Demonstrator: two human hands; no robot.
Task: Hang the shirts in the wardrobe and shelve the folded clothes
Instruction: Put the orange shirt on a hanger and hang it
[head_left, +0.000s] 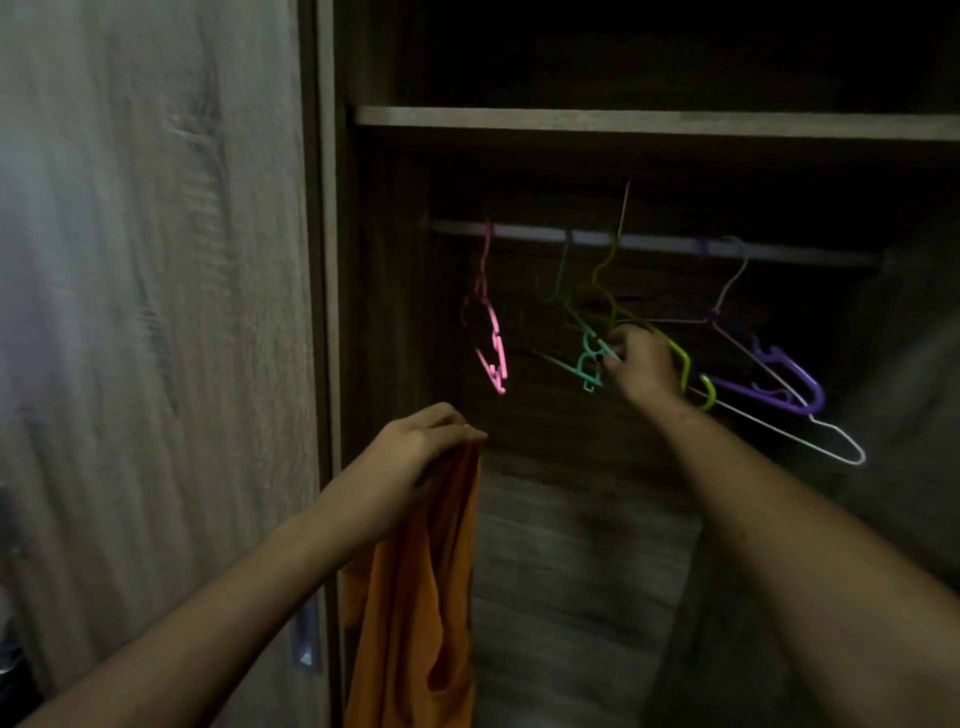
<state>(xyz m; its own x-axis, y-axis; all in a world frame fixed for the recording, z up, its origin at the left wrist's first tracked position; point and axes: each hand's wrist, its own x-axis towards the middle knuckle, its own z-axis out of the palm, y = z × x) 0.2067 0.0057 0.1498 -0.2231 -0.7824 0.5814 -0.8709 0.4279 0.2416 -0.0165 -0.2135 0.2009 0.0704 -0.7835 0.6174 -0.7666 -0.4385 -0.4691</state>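
1. Your left hand (423, 441) pinches an orange shirt (415, 597) that hangs beside the wardrobe's left edge.
2. Your right hand (641, 364) grips a teal hanger (589, 364) on the rail (519, 232).
3. A pink hanger (491, 332) hangs near the rail's left end; yellow-green (685, 364), purple (789, 379) and white (831, 436) hangers hang rightward.
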